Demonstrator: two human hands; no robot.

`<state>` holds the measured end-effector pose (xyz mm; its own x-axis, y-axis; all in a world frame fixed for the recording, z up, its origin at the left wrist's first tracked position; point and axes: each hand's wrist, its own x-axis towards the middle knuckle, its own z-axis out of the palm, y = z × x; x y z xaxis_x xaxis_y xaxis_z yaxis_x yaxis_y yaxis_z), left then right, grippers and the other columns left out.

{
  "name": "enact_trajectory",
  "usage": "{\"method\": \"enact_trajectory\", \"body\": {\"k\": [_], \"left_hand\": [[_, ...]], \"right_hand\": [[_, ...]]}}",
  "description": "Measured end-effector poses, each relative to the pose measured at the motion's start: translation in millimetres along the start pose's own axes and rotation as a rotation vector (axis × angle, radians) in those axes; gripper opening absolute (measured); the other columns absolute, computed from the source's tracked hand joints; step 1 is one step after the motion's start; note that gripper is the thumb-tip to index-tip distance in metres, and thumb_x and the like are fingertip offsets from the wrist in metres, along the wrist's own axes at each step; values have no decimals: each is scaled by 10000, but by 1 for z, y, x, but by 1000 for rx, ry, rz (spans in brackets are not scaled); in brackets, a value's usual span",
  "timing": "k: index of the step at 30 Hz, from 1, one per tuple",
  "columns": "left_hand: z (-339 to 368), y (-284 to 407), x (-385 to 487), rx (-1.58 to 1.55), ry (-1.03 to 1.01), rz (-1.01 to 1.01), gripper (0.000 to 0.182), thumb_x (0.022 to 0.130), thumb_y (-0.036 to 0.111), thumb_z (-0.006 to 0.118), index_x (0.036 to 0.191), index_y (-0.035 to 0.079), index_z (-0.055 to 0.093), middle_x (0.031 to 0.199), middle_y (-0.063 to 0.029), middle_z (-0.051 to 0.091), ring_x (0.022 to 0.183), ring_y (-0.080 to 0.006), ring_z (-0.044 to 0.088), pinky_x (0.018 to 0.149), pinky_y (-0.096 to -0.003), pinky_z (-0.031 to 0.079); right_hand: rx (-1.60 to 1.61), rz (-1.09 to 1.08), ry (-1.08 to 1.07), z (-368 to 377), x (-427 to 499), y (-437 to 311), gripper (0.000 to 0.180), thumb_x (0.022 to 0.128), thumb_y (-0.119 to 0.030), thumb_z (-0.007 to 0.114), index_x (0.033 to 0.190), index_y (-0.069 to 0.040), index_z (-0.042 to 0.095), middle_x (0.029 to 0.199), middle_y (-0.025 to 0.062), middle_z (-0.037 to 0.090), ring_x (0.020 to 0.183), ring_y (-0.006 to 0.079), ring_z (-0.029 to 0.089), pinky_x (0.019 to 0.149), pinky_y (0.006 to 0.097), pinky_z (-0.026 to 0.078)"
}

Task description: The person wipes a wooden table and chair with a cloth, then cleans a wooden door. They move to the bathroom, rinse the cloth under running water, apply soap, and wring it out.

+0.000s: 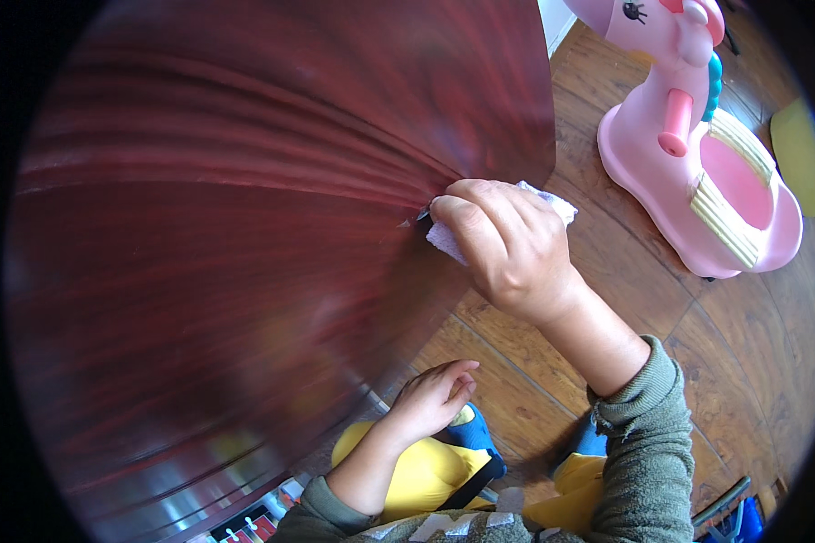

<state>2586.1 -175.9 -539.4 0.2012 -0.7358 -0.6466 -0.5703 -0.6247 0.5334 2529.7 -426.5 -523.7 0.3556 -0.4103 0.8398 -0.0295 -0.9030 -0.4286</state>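
My right hand (509, 251) is closed around a folded pale lavender cloth (447, 241), at the edge of a glossy dark red wood-grain panel (244, 237). A small light-coloured tip of something shows at my fingertips; what it is cannot be made out. Beside it, a small pale mark lies on the panel. Lower down, my left hand (428, 400) holds nothing, its fingers loosely bent and partly apart, over my leg in yellow trousers (421, 468) and near the panel's lower edge.
A pink plastic ride-on toy (652, 176) shaped like an animal stands on the brown wood-look floor (625, 271) at the right. A yellow object (801, 159) is at the far right. Something blue (744, 522) lies at the lower right, and small items with red parts (261, 526) at the bottom left.
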Motion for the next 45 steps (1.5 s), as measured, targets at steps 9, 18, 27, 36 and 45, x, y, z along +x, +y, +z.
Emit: {"method": "enact_trajectory", "body": {"k": [9, 18, 27, 36, 45], "left_hand": [[-6, -2, 4, 5, -16, -39, 345, 970, 251, 581, 1264, 72, 564, 1043, -151, 695, 965, -317, 684, 835, -397, 543], [-3, -3, 4, 9, 9, -21, 345, 963, 244, 587, 1257, 65, 569, 1042, -152, 696, 975, -313, 682, 846, -397, 540], [-4, -2, 0, 26, 45, -23, 353, 966, 277, 583, 1251, 68, 572, 1051, -134, 695, 962, -316, 681, 839, -404, 542], [-5, 0, 0, 45, 54, -22, 352, 971, 281, 580, 1257, 76, 571, 1064, -132, 693, 974, -310, 679, 843, -400, 541], [-5, -3, 0, 41, 61, -39, 348, 968, 278, 586, 1255, 82, 576, 1057, -129, 694, 968, -311, 680, 839, -398, 541]], "right_hand": [[-181, -180, 12, 10, 9, 12, 123, 722, -169, 615, 771, -113, 518, 767, 15, 519, 625, 132, 538, 542, 278, 409], [-153, -118, 33, 17, 7, 10, 135, 720, -154, 619, 771, -110, 503, 772, 29, 533, 635, 146, 564, 552, 289, 455], [-8, 44, 151, 7, 6, 21, 244, 683, -173, 710, 868, -88, 575, 810, 58, 588, 690, 215, 622, 576, 338, 497], [220, 125, -15, 5, -7, 9, 251, 726, -127, 735, 936, -83, 605, 836, 57, 598, 686, 222, 628, 574, 333, 499], [105, -50, -58, 4, 1, 18, 269, 717, -149, 735, 919, -53, 585, 847, 80, 617, 651, 250, 622, 547, 338, 495]]}}
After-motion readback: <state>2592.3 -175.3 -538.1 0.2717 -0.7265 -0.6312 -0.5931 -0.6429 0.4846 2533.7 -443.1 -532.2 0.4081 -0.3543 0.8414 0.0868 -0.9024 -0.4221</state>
